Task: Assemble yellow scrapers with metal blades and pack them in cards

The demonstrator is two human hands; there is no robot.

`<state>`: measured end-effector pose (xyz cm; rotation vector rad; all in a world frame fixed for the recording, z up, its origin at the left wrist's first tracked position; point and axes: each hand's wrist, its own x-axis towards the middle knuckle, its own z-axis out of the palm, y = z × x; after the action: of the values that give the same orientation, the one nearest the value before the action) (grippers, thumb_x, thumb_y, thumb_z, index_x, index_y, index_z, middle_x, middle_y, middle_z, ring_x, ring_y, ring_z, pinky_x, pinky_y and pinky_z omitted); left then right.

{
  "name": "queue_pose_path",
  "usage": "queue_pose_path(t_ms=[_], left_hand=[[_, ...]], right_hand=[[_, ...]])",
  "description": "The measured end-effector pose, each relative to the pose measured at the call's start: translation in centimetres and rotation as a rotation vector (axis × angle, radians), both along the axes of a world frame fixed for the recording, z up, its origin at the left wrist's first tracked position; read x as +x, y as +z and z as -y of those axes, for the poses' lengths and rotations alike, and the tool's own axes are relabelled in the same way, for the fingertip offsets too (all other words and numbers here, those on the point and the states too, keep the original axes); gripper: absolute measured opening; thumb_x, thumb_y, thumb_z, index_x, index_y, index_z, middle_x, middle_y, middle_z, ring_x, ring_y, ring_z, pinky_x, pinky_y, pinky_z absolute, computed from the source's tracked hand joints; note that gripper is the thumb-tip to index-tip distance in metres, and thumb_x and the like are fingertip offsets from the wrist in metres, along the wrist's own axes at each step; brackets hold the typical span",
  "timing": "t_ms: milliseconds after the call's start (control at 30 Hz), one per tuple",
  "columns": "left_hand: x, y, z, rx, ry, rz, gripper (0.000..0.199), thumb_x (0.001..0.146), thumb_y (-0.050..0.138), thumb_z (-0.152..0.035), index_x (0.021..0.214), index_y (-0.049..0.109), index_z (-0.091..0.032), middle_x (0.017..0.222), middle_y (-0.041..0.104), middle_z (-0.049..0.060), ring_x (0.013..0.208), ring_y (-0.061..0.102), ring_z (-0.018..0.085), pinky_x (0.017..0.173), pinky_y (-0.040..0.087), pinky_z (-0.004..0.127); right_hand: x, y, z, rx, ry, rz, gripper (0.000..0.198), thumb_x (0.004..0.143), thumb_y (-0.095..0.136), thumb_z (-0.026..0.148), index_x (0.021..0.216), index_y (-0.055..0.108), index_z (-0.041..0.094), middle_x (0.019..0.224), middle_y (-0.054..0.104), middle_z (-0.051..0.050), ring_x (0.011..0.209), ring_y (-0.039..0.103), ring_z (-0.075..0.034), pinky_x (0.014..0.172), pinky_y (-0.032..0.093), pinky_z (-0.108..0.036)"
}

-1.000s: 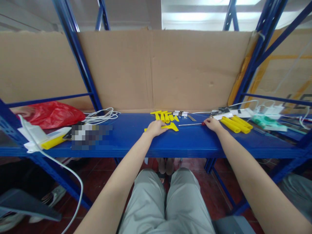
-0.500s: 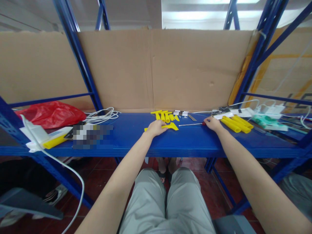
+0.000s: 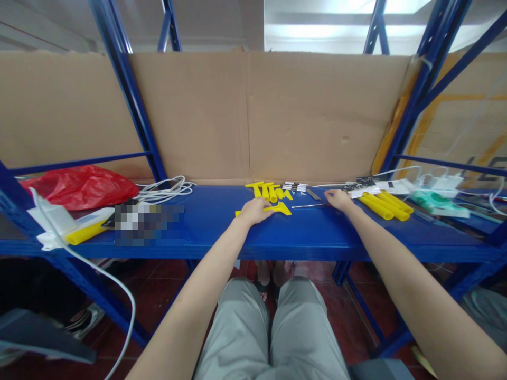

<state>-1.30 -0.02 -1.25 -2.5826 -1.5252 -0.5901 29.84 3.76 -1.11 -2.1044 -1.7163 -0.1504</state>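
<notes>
My left hand (image 3: 255, 211) rests on the blue shelf, closed round a yellow plastic scraper-like tool (image 3: 283, 209). The tool's flared end sticks out to the right of my fingers and its tail shows on the left. My right hand (image 3: 338, 200) has its fingers curled round the handle end of a screwdriver (image 3: 307, 206). Its thin metal shaft lies along the shelf, pointing left, while the handle is hidden under my hand. Behind my left hand lie several yellow plastic pieces (image 3: 264, 191). A small flat grey strip (image 3: 313, 195) lies left of my right fingertips.
Small white-and-black parts (image 3: 294, 187) lie near the cardboard back (image 3: 190, 116). Yellow tubes (image 3: 378, 207) and a green-and-white packet (image 3: 438, 203) are on the right. A red bag (image 3: 81, 187), white cables (image 3: 170, 190) and another yellow tube (image 3: 86, 232) occupy the left. Blue posts stand at both sides.
My right hand has slid a little left, over the screwdriver's handle, which showed red before. The screwdriver and my left hand with the yellow tool have hardly moved.
</notes>
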Motion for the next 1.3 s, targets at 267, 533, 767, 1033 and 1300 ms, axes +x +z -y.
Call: queue_pose_path(t_ms=[267, 533, 767, 1033, 1300], left_hand=[[0.1, -0.1, 0.1, -0.013, -0.010, 0.006, 0.035, 0.086, 0.052, -0.044, 0.105, 0.070, -0.022, 0.112, 0.068, 0.005, 0.105, 0.061, 0.023, 0.084, 0.047, 0.028], [0.1, 0.2, 0.6, -0.009, 0.001, 0.005, 0.030, 0.085, 0.054, -0.039, 0.104, 0.070, -0.022, 0.113, 0.067, 0.005, 0.105, 0.061, 0.022, 0.083, 0.047, 0.027], [0.2, 0.3, 0.8, -0.018, 0.006, -0.001, 0.031, 0.085, 0.054, -0.039, 0.105, 0.069, -0.022, 0.113, 0.067, 0.005, 0.106, 0.061, 0.023, 0.086, 0.047, 0.028], [0.2, 0.4, 0.9, -0.032, 0.016, 0.001, 0.031, 0.085, 0.054, -0.040, 0.106, 0.069, -0.022, 0.114, 0.067, 0.005, 0.108, 0.060, 0.022, 0.087, 0.047, 0.027], [0.3, 0.3, 0.6, -0.028, 0.009, -0.016, 0.034, 0.086, 0.052, -0.042, 0.108, 0.068, -0.021, 0.116, 0.066, 0.005, 0.109, 0.059, 0.023, 0.089, 0.047, 0.028]], right_hand=[[-2.4, 1.0, -2.5, -0.166, 0.037, 0.003, 0.044, 0.082, 0.047, 0.054, 0.082, 0.072, 0.018, 0.091, 0.070, -0.013, 0.103, 0.059, -0.033, 0.096, 0.033, -0.056], [-4.1, 0.7, -2.4, -0.181, -0.089, 0.024, 0.042, 0.084, 0.054, 0.040, 0.111, 0.062, 0.009, 0.115, 0.062, -0.022, 0.114, 0.054, -0.033, 0.100, 0.029, -0.058], [-4.4, 0.5, -2.1, -0.141, -0.052, 0.049, 0.052, 0.090, 0.041, 0.045, 0.115, 0.060, 0.003, 0.116, 0.060, -0.027, 0.115, 0.053, -0.034, 0.101, 0.026, -0.057], [-4.2, 0.5, -1.5, -0.113, -0.152, 0.040, 0.033, 0.086, 0.045, 0.022, 0.109, 0.065, 0.009, 0.109, 0.065, -0.022, 0.110, 0.058, -0.030, 0.102, 0.027, -0.054], [-3.7, 0.6, -1.1, -0.017, -0.242, -0.036, 0.033, 0.081, 0.045, 0.015, 0.104, 0.066, 0.005, 0.106, 0.066, -0.022, 0.108, 0.059, -0.029, 0.102, 0.026, -0.049]])
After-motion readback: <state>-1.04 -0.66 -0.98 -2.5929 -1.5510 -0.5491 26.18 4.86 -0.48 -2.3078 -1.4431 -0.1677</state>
